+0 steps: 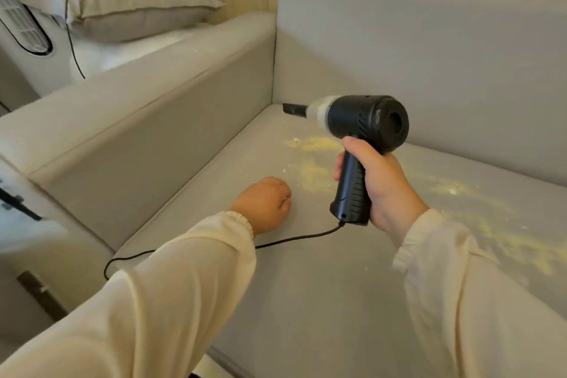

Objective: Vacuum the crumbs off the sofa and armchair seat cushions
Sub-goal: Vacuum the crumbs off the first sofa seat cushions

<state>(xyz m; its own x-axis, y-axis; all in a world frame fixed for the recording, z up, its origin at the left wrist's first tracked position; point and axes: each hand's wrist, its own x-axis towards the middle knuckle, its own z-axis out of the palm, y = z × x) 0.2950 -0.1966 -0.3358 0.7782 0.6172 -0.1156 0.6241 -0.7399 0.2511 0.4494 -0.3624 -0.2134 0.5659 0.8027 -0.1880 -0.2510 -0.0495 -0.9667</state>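
Observation:
My right hand (382,186) grips the handle of a black handheld vacuum (365,123), held above the grey sofa seat cushion (190,193). Its narrow nozzle points left toward the back corner of the seat. Yellow crumbs (316,159) lie scattered on the cushion below the vacuum, and more crumbs (478,205) spread to the right. My left hand (267,202) rests on the cushion as a fist with fingers curled, holding nothing. The vacuum's black cord (294,238) trails from the handle base across the cushion and passes under my left sleeve.
The sofa's left armrest (138,107) and backrest (429,49) wall in the corner. Beyond the armrest lies a grey pillow (132,6) with a thin black cable over it, next to a white appliance (21,18).

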